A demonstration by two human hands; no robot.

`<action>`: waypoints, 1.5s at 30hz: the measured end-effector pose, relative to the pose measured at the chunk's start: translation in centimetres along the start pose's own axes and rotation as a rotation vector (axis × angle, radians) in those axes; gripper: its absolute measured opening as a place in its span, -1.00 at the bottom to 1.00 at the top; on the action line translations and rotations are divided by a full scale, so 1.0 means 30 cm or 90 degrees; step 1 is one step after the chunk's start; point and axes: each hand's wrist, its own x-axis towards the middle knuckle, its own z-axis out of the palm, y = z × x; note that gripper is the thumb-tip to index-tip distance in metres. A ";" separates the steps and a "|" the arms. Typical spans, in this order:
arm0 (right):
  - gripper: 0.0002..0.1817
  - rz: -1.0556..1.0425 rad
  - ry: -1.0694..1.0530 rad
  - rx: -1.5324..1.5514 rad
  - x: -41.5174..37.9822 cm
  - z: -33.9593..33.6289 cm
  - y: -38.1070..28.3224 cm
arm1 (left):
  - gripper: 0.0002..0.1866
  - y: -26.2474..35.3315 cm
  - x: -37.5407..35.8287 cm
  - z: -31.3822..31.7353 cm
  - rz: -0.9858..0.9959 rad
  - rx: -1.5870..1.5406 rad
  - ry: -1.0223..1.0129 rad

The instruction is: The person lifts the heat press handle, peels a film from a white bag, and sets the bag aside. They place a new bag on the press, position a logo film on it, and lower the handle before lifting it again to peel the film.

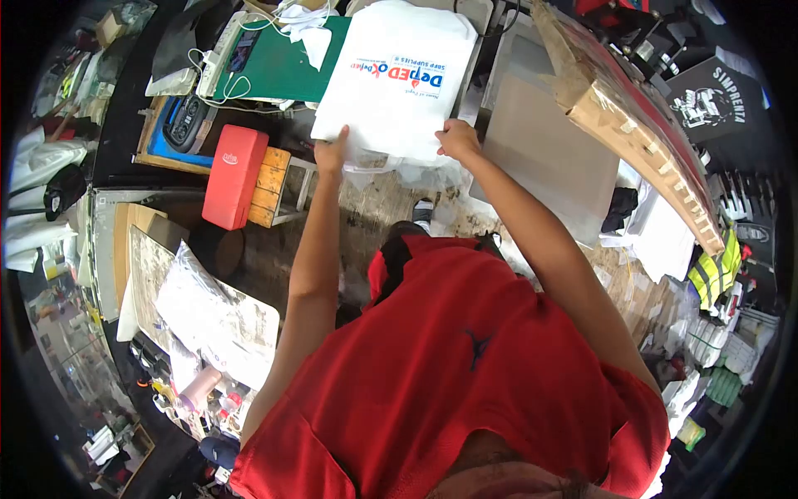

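Above a scuffed floor, nearly closed hands pinch smooth white cloth printed red and blue.

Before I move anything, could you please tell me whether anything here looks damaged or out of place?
The long cardboard piece on the person's right looks damaged: its edge is ragged and torn. The floor also looks blotched.

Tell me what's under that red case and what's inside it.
A slatted wooden stool shows beside the red case and seemingly runs under it; the covered part is hidden. The case looks closed, so its contents can't be seen.
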 end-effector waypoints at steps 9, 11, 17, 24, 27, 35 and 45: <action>-0.86 0.092 -0.044 0.181 0.038 0.043 0.036 | -0.61 0.049 -0.006 -0.073 -0.027 0.075 -0.171; -0.85 0.094 -0.015 0.166 0.055 0.045 0.025 | -0.62 0.076 0.022 -0.059 -0.011 0.074 -0.138; -0.65 0.032 0.042 0.072 0.099 0.036 0.019 | -0.58 0.048 0.095 -0.014 -0.011 0.276 -0.051; -0.28 -0.062 0.048 -0.049 0.031 0.030 0.023 | -0.54 -0.011 0.038 -0.015 -0.003 0.223 -0.077; -0.27 -0.071 0.084 -0.083 0.028 0.022 0.002 | -0.57 -0.008 0.016 0.006 -0.001 0.082 -0.077; -0.41 -0.139 -0.053 0.003 -0.143 -0.062 0.014 | -0.51 0.058 -0.079 0.026 0.217 0.299 0.164; -0.51 -0.109 -0.352 0.092 -0.585 -0.181 0.252 | -0.56 -0.062 -0.249 0.044 0.033 0.396 -0.219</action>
